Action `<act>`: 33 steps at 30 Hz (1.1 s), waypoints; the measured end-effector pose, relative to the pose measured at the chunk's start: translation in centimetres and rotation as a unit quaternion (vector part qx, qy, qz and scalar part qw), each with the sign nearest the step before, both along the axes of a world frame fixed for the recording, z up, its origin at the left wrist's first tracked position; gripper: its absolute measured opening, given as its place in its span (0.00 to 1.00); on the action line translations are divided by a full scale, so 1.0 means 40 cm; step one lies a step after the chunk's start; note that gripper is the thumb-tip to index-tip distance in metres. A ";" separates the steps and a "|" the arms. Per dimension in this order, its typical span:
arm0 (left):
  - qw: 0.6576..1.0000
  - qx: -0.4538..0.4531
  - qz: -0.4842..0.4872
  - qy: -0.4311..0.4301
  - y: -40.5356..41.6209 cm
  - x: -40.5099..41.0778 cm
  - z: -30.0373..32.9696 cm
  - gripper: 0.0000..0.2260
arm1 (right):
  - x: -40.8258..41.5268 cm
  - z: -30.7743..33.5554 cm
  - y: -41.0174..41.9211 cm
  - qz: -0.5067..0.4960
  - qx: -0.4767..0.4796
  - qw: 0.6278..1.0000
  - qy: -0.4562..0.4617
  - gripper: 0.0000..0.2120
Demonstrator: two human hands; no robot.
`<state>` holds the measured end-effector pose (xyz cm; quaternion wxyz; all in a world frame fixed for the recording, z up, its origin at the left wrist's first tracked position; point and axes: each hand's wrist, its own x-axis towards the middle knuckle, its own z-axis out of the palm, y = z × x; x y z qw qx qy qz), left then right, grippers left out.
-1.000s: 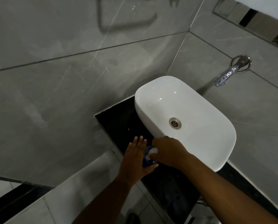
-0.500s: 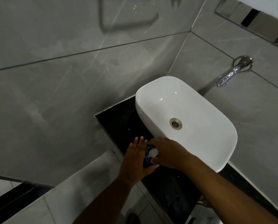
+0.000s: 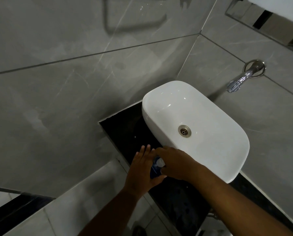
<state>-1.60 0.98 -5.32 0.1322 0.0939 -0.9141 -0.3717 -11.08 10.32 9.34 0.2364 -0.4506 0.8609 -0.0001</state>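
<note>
A small blue bottle [image 3: 154,172] with a white cap [image 3: 159,162] stands on the black counter [image 3: 125,128], close to the front left corner of the white basin [image 3: 152,121]. My left hand [image 3: 140,171] lies against the bottle's left side with its fingers straight and its thumb hooked round the lower part. My right hand [image 3: 176,164] comes in from the right, with its fingers curled over the bottle's top by the cap. Most of the bottle is hidden between the two hands.
The basin has a metal drain [image 3: 184,131] and fills the middle of the counter. A chrome tap [image 3: 239,80] juts from the grey tiled wall on the right. Grey tiled walls [image 3: 65,99] meet in a corner behind the basin. The counter's front edge runs below my hands.
My right hand has shifted slightly over the bottle's top, and the white cap shows more plainly. My left hand stays against the bottle.
</note>
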 end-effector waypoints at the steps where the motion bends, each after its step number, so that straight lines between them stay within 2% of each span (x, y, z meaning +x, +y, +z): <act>1: 1.000 0.001 0.001 0.002 0.000 -0.001 0.000 0.43 | 0.000 0.001 -0.002 -0.003 -0.001 1.000 0.000 0.15; 4: 1.000 -0.003 0.001 0.014 0.002 0.000 -0.003 0.43 | 0.009 -0.001 -0.007 -0.039 -0.018 0.999 0.011 0.07; 8: 1.000 -0.002 0.001 0.018 0.002 -0.001 -0.006 0.43 | 0.025 -0.008 -0.009 -0.067 -0.043 0.995 0.058 0.10; 10: 1.000 -0.001 0.000 0.017 0.002 -0.002 -0.009 0.43 | 0.025 -0.006 -0.008 -0.070 -0.053 0.995 0.044 0.09; 14: 1.000 0.005 0.003 0.013 0.003 -0.003 -0.012 0.42 | 0.012 -0.005 -0.001 -0.020 -0.017 0.999 0.019 0.16; 19: 1.000 0.010 0.011 0.004 0.004 -0.010 -0.012 0.43 | 0.007 -0.017 -0.004 0.031 0.007 0.999 0.037 0.11; 22: 1.000 0.003 0.010 -0.001 0.001 -0.013 -0.019 0.43 | 0.008 -0.018 -0.003 -0.023 -0.025 0.999 0.024 0.07; 27: 1.000 -0.020 -0.003 -0.008 -0.014 -0.017 -0.015 0.41 | 0.024 -0.017 -0.009 -0.084 -0.052 0.995 0.013 0.06; 30: 1.000 0.004 0.012 -0.001 0.001 -0.012 -0.011 0.41 | 0.015 -0.014 -0.001 -0.048 -0.041 0.998 0.022 0.07; 33: 1.000 0.011 0.024 -0.004 0.009 -0.010 -0.014 0.41 | 0.017 -0.018 0.004 0.040 -0.016 0.997 0.063 0.12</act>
